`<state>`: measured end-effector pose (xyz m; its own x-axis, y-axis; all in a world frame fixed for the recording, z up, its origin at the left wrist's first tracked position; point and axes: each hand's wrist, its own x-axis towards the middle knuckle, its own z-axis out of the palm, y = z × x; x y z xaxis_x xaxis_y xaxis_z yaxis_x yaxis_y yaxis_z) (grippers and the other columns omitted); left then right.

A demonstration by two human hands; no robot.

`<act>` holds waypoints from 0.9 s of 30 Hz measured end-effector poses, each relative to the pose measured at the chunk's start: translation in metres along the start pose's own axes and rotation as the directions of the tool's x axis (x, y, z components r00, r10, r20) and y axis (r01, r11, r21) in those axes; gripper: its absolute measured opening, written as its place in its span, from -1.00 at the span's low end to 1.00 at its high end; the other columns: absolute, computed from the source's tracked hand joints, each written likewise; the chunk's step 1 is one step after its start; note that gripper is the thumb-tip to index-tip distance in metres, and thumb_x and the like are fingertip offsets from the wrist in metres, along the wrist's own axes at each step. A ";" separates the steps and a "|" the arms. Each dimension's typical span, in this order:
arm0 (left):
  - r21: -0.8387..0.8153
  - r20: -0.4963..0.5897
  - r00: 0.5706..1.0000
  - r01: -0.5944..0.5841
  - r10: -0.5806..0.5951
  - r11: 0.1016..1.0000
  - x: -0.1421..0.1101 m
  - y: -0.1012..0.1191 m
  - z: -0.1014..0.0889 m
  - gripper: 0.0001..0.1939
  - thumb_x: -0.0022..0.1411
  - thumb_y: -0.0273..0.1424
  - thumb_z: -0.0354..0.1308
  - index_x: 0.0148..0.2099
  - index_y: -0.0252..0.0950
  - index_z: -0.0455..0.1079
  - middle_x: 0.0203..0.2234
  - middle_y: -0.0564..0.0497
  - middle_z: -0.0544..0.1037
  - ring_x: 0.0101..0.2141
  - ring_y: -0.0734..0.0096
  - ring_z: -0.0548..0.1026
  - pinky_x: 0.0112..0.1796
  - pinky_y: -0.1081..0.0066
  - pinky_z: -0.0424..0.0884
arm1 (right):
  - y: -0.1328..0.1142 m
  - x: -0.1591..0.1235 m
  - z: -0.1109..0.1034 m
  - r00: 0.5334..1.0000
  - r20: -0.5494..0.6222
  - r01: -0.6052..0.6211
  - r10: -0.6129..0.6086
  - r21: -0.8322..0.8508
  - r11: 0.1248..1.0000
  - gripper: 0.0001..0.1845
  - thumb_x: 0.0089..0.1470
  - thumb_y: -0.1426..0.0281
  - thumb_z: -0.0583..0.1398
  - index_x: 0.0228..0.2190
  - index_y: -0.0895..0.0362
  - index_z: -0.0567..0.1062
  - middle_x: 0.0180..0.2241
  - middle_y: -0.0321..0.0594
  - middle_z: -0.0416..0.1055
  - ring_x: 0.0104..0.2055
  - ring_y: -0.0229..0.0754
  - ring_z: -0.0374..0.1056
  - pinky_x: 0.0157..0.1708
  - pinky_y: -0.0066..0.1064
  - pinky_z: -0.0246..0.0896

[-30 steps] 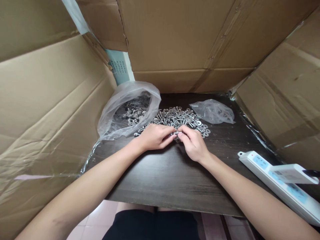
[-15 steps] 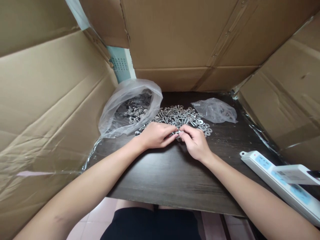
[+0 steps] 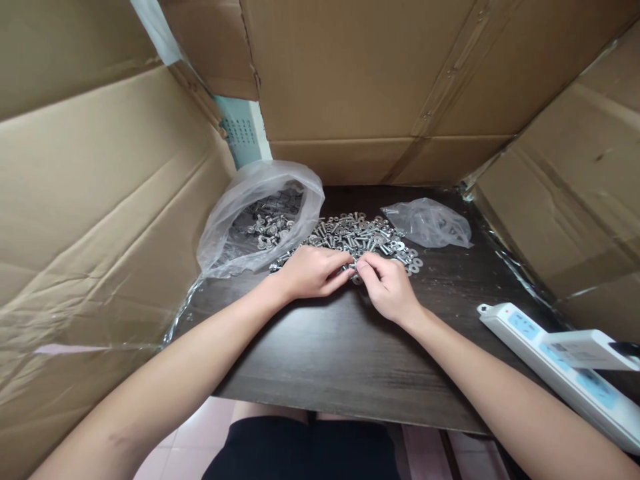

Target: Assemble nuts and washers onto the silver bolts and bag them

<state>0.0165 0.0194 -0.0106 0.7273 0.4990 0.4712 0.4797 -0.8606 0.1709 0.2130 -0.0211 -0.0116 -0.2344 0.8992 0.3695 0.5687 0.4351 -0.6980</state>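
My left hand (image 3: 314,272) and my right hand (image 3: 389,285) meet fingertip to fingertip at the near edge of a pile of loose hardware (image 3: 345,233). Between them both pinch a small silver bolt (image 3: 354,265), mostly covered by the fingers; whether a nut or washer is on it, I cannot tell. Bolts, nuts and flat washers (image 3: 413,254) make up the pile, the washers lying mostly at its right side. Left of the pile, a clear plastic bag (image 3: 220,230) gapes toward me with assembled bolts (image 3: 270,230) inside.
A smaller crumpled plastic bag (image 3: 433,223) lies behind the pile on the right. On the dark table (image 3: 320,363), a white power strip (image 3: 515,321) with a plugged-in adapter (image 3: 583,348) sits at the right. Cardboard walls (image 3: 345,73) enclose the back and both sides.
My right fingers have shifted slightly and closed further over the bolt, so less of it shows. My left hand stays nearly still.
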 end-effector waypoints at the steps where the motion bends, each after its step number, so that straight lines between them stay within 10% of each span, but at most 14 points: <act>1: 0.000 0.003 1.000 0.006 -0.006 1.000 0.000 0.000 0.000 -0.71 0.45 -0.27 -0.04 -0.21 -0.28 0.43 -0.49 0.01 0.58 -0.46 0.38 0.54 -0.47 0.42 0.25 | 0.000 0.000 0.000 1.000 0.003 -0.003 0.003 0.001 1.000 -0.63 0.30 0.28 0.03 -0.55 0.07 0.25 -0.63 -0.36 0.18 -0.57 -0.26 0.13 -0.49 -0.39 0.00; 27: 0.019 0.003 0.999 0.043 -0.044 0.999 -0.001 0.000 0.001 -0.70 0.45 -0.24 -0.04 -0.25 -0.28 0.39 -0.52 0.02 0.55 -0.50 0.36 0.51 -0.49 0.40 0.20 | -0.001 0.000 0.000 1.000 -0.019 -0.021 0.021 0.004 1.000 -0.85 0.16 0.34 0.11 -0.45 0.07 0.36 -0.65 -0.39 0.25 -0.61 -0.26 0.14 -0.53 -0.40 0.02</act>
<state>0.0164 0.0191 -0.0125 0.7073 0.5363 0.4606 0.5199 -0.8361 0.1752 0.2128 -0.0213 -0.0105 -0.2075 0.9073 0.3657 0.5705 0.4159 -0.7082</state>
